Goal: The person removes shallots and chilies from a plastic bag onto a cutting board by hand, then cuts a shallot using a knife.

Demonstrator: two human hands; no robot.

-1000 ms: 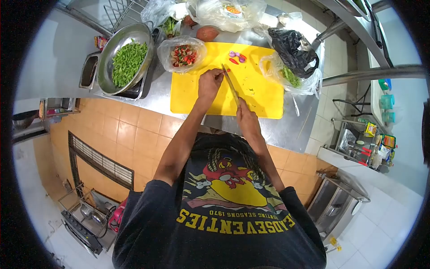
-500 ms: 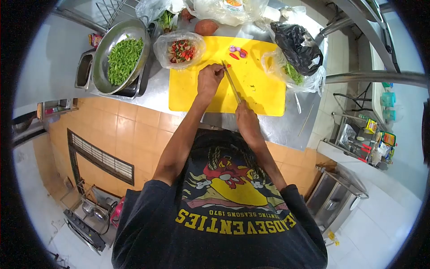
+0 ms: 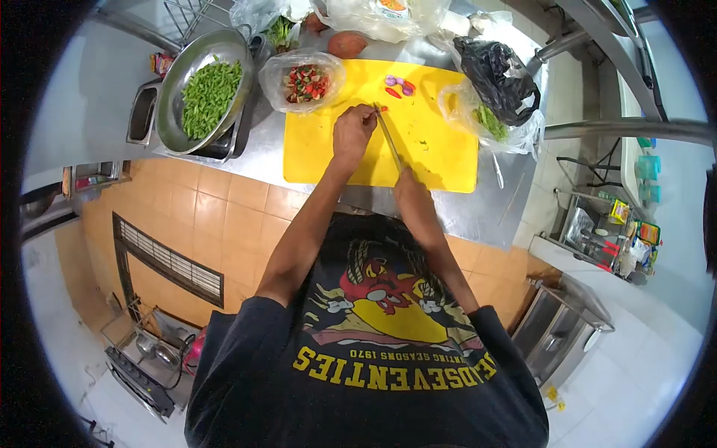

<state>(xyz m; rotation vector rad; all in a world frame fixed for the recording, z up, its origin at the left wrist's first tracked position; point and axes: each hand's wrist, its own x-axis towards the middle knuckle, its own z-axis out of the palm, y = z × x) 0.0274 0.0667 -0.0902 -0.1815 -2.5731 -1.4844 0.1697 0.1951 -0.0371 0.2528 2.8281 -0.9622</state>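
Observation:
My right hand (image 3: 412, 196) grips the handle of a knife (image 3: 390, 142), its blade angled up and left over the yellow cutting board (image 3: 321, 160). Fingers bent and pinched together, my left hand (image 3: 355, 134) is at the board beside the blade's tip; what it pinches is hidden. Just right of the tip lies a small red piece (image 3: 385, 109). Farther up the board are a red chili (image 3: 393, 92) and several purple shallots (image 3: 400, 81). A clear plastic bag (image 3: 273, 81) holding chopped red and green pieces (image 3: 306, 84) sits at the board's upper left corner.
At left, a large metal pan (image 3: 166, 123) holds cut green vegetables (image 3: 211, 97). A black plastic bag (image 3: 489, 78) and a clear bag with greens (image 3: 489, 121) lie at the board's right edge. Behind the board are a brown root vegetable (image 3: 347, 45) and plastic bags (image 3: 358, 19).
The view has shifted slightly. Both hands and the knife keep nearly the same place on the board, with the blade tip still beside my left fingertips.

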